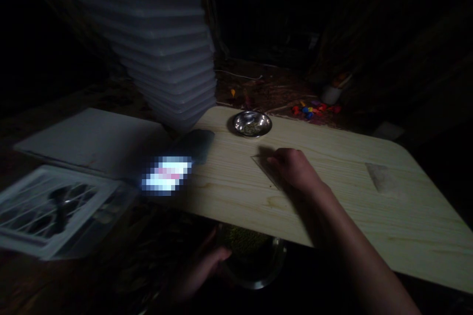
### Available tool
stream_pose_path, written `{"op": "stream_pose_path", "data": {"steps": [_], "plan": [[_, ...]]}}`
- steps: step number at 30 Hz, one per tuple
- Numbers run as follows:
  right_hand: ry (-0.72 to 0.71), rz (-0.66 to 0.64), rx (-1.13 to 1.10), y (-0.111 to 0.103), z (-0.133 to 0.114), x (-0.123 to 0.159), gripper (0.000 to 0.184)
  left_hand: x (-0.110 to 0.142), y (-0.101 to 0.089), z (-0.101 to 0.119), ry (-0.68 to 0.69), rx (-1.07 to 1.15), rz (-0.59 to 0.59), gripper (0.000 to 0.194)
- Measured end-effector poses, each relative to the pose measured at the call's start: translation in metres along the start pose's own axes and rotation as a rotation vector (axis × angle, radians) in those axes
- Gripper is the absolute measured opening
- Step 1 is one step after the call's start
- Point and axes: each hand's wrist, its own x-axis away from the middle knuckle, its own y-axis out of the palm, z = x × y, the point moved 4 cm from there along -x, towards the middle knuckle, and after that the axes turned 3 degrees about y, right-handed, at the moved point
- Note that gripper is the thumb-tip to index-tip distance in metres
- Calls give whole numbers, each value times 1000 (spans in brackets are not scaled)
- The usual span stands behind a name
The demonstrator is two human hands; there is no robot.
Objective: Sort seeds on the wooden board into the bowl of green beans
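Above the wooden table, my right hand is closed, fingers curled; what is in it, if anything, cannot be made out. A small shiny metal bowl stands beyond it near the far edge, with a little greenish, grainy stuff at its bottom. Below the near edge, my left hand grips the rim of a larger metal bowl, thumb at the rim. That bowl holds a greenish, grainy mass and lies in deep shadow, partly under the table edge.
A pixelated bright screen glows at the table's left. Beside it are a white board and a white rack-like bin. A tall ribbed pale stack rises behind. Colourful small items lie beyond the table.
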Motion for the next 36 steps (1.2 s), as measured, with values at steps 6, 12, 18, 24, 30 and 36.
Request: {"op": "stream_pose_path", "data": {"steps": [6, 12, 18, 24, 30, 36], "plan": [[-99, -79, -21, 19, -19, -2, 21, 1, -3, -1, 3, -44, 23, 53], [-102, -40, -165, -2, -31, 12, 23, 0, -10, -4, 45, -22, 37, 40], [-114, -131, -165, 9, -29, 26, 21, -2, -7, -3, -8, 8, 29, 54], [-190, -217, -155, 42, -63, 37, 21, 4, 0, 4, -4, -41, 45, 35], [-162, -250, -241, 35, -59, 60, 22, 4, -1, 3, 1, -12, 19, 47], [165, -44, -259, 13, -10, 93, 25, 4, 7, 1, 20, -159, 12, 51]]}}
